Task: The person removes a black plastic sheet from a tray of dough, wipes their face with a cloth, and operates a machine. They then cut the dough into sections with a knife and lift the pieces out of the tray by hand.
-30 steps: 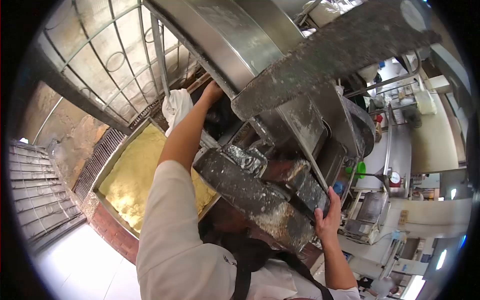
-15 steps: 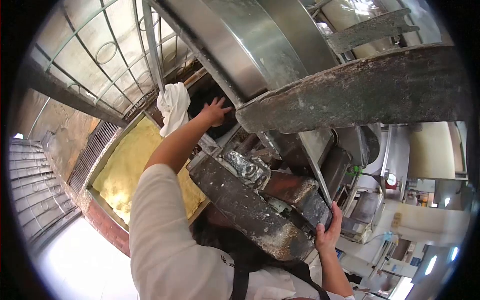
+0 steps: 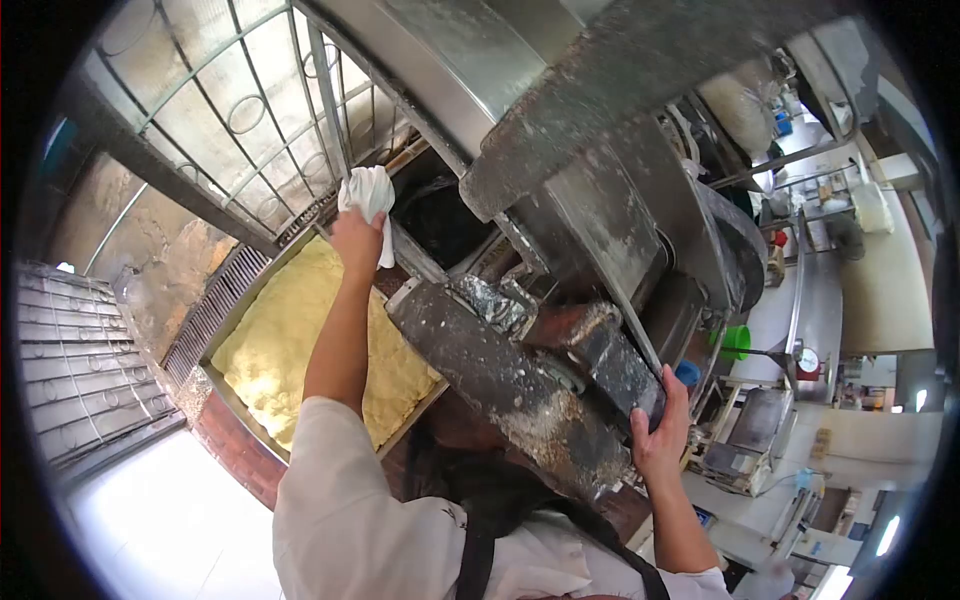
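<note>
A bunched white cloth (image 3: 368,196) hangs beside the window bars, and my left hand (image 3: 357,238) is closed on its lower part. My right hand (image 3: 660,430) rests against the end of a dark, flour-marked metal block (image 3: 622,370), thumb and fingers apart around its edge. Below my left forearm lies a shallow tray (image 3: 228,375) filled with yellow dough (image 3: 290,345). Between my hands is a worn dark machine housing (image 3: 500,385).
A long dark metal arm (image 3: 640,90) crosses above the machine's steel panels. Barred windows (image 3: 240,80) stand at the upper left. A green container (image 3: 737,341) and a dial scale (image 3: 806,360) are at the right.
My left hand has moved back from the dark opening and taken hold of the white cloth. The view has shifted; my right hand stays at the metal block.
</note>
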The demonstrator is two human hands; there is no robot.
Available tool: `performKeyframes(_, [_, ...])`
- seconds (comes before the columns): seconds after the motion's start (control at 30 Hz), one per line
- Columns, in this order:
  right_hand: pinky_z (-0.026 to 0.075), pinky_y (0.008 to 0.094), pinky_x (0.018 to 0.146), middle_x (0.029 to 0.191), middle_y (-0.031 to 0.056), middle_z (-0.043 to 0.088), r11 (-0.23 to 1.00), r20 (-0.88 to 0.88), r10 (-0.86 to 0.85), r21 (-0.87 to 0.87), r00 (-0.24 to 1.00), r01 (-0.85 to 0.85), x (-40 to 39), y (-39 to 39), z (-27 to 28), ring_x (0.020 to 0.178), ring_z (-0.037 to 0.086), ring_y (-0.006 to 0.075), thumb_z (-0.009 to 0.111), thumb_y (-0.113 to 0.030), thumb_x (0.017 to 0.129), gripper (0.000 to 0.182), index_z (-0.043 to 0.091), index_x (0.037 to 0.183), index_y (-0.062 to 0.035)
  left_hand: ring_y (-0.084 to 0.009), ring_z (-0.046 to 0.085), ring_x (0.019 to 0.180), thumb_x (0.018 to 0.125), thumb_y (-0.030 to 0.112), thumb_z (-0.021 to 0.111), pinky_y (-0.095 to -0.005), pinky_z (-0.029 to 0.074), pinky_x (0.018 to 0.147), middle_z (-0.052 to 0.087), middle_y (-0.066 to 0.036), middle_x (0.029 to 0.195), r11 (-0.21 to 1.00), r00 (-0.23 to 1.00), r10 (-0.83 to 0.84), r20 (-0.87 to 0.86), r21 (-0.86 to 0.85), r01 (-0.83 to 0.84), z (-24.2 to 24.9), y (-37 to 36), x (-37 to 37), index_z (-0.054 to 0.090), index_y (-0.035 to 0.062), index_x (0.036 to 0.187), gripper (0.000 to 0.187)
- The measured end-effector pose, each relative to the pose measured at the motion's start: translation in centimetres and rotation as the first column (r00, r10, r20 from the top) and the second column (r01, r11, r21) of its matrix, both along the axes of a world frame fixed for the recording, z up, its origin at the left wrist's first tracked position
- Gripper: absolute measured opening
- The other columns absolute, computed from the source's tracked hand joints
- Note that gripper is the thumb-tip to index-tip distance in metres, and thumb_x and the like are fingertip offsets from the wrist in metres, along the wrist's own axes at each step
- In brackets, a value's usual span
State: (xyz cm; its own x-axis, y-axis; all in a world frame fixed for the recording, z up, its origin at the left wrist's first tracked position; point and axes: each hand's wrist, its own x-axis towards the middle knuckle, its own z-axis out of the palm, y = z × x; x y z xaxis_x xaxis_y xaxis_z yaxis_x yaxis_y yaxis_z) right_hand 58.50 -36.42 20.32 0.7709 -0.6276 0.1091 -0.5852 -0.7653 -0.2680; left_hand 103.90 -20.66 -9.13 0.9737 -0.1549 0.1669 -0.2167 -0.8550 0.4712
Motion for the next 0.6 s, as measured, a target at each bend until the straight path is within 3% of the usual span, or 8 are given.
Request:
performKeyframes(0.1, [0.036,0.0475,0.105,0.129,0.0239,0.052,1.0,0.01,0.016,-0.024,1.0,-0.016,-0.4,-0.2,-0.2,0.119,0.049,0.042,0.064,-0.03,0.084,0.067,0.042,0.141,-0.0014,-0.0373,0.061,0.092,0.09,0.041,0.061,-0.0512,0.047,0.076,0.062,-0.02,0.093,0.994,0.985,-0.105,0.139,-0.015,0.108,1.7,0.3,0.1,0.062,0.0036,0.091,0.037])
performKeyframes(0.13, [0.038,0.0477,0.102,0.128,0.0237,0.052,0.997,0.037,0.06,-0.042,0.998,-0.058,-0.4,-0.2,-0.2,0.117,0.05,0.0419,0.065,-0.028,0.085,0.066,0.042,0.14,-0.0013,-0.0396,0.06,0.09,0.093,0.036,0.058,-0.051,0.046,0.076,0.063,-0.02,0.092,0.993,0.982,-0.095,0.162,-0.052,0.105,4.5,0.7,-0.1,0.061,0.0035,0.087,0.033])
performKeyframes(0.23, [0.039,0.0477,0.098,0.127,0.0233,0.053,0.995,0.102,0.096,-0.048,0.99,-0.091,-0.8,-0.3,-0.3,0.116,0.051,0.0411,0.066,-0.028,0.086,0.065,0.042,0.14,-0.001,-0.0451,0.057,0.086,0.095,0.037,0.056,-0.0485,0.046,0.076,0.06,-0.027,0.093,0.894,0.966,0.087,0.243,-0.447,0.032,12.7,3.7,-2.4,0.06,-0.0001,0.093,0.038])
performKeyframes(0.27, [0.04,0.047,0.096,0.125,0.0226,0.053,0.991,0.136,0.125,-0.074,0.983,-0.115,-1.0,-0.3,-0.5,0.114,0.052,0.0402,0.066,-0.028,0.087,0.064,0.043,0.139,-0.0003,-0.0381,0.061,0.088,0.097,0.031,0.055,-0.0443,0.046,0.077,0.063,-0.024,0.092,0.87,0.979,0.143,0.146,-0.491,-0.054,17.1,5.3,-4.6,0.059,-0.0009,0.095,0.032])
performKeyframes(0.37, [0.04,0.0462,0.097,0.124,0.0219,0.054,0.98,0.207,0.175,-0.128,0.963,-0.151,-1.7,-0.3,-0.7,0.114,0.052,0.0397,0.065,-0.029,0.089,0.062,0.043,0.139,0.0002,-0.0231,0.06,0.087,0.097,0.023,0.055,-0.0366,0.048,0.076,0.062,-0.009,0.095,0.485,0.968,0.158,0.196,-0.869,0.097,24.9,10.5,-11.6,0.058,-0.0003,0.097,0.023])
performKeyframes(0.47, [0.039,0.047,0.098,0.126,0.0218,0.052,0.969,0.292,0.228,-0.162,0.929,-0.187,-2.4,-0.5,-1.0,0.115,0.051,0.0399,0.065,-0.029,0.09,0.06,0.044,0.137,0.0006,-0.0129,0.056,0.091,0.096,0.018,0.058,-0.0298,0.048,0.079,0.059,-0.004,0.1,0.072,0.988,-0.039,0.151,-0.986,0.154,30.8,15.3,-21.6,0.056,-0.0009,0.106,0.021])
performKeyframes(0.57, [0.039,0.0477,0.099,0.128,0.0214,0.051,0.946,0.498,0.324,-0.155,0.804,-0.285,-3.6,-0.2,-0.6,0.116,0.05,0.0394,0.065,-0.018,0.088,0.051,0.047,0.133,-0.0005,-0.012,0.057,0.093,0.096,0.015,0.059,-0.0284,0.048,0.08,0.062,-0.006,0.099,0.111,0.99,-0.019,0.141,-0.984,0.142,33.3,18.8,-32.2,0.059,-0.0008,0.107,0.019])
performKeyframes(0.6, [0.039,0.0475,0.099,0.128,0.0211,0.051,0.927,0.587,0.365,-0.155,0.723,-0.341,-4.1,-0.3,-0.3,0.116,0.05,0.0391,0.065,-0.014,0.087,0.048,0.049,0.131,-0.0009,-0.0124,0.057,0.092,0.096,0.015,0.059,-0.029,0.048,0.079,0.063,-0.005,0.098,0.264,0.996,-0.051,0.077,-0.961,0.088,33.6,19.9,-36.0,0.06,-0.0003,0.103,0.017])
